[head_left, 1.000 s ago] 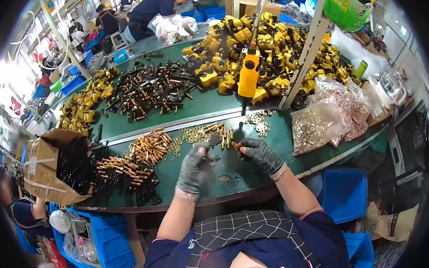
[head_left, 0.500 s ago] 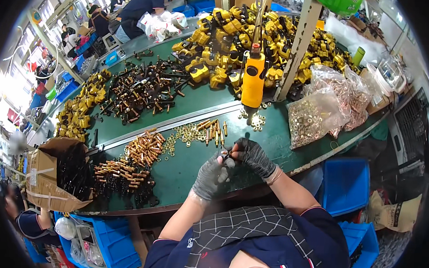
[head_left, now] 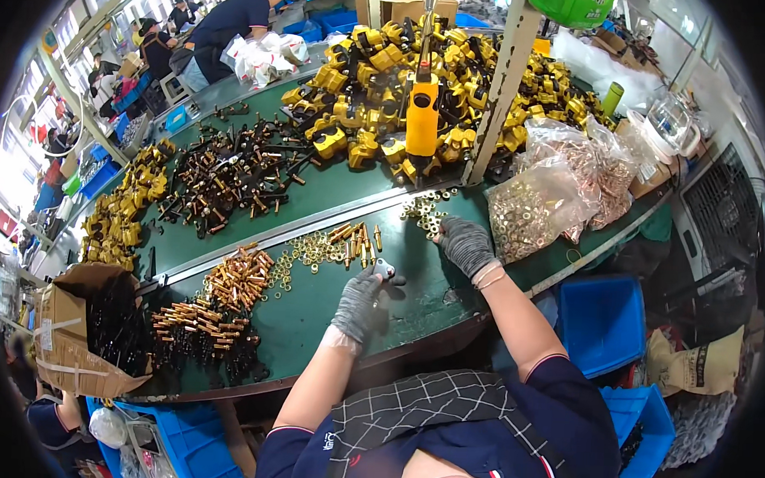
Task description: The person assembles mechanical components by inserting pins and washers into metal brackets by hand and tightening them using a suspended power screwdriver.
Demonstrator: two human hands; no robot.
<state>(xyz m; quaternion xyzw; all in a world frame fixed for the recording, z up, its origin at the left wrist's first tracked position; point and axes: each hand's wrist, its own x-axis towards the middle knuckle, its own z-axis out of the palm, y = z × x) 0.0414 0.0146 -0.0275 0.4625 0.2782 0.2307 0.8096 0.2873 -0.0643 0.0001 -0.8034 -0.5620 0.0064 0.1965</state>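
Observation:
My left hand (head_left: pixel 356 307), in a grey glove, is closed on a small part with a silvery rounded end and some black on it (head_left: pixel 386 270), held just over the green table. To its right, my right hand (head_left: pixel 466 246), gloved too, reaches forward with fingers together at the near edge of a loose group of small brass rings (head_left: pixel 424 208). Whether a ring is pinched in its fingertips is hard to make out. Beyond the rings hangs a yellow power screwdriver (head_left: pixel 422 118), tip down. Brass pins (head_left: pixel 357 241) lie ahead of my left hand, beside more brass rings (head_left: pixel 312 252).
Copper-coloured pins (head_left: pixel 236 280) and a carton of black parts (head_left: pixel 74 334) are at left. A metal strip (head_left: pixel 316 219) crosses the table; black-and-brass parts (head_left: pixel 233 173) and yellow housings (head_left: pixel 476 86) lie beyond. A post (head_left: pixel 499 91) and bags of small parts (head_left: pixel 531 206) stand right.
My hands were together over the table and have parted. The right one moved forward to the rings; the left stays on the small part. The view has shifted slightly.

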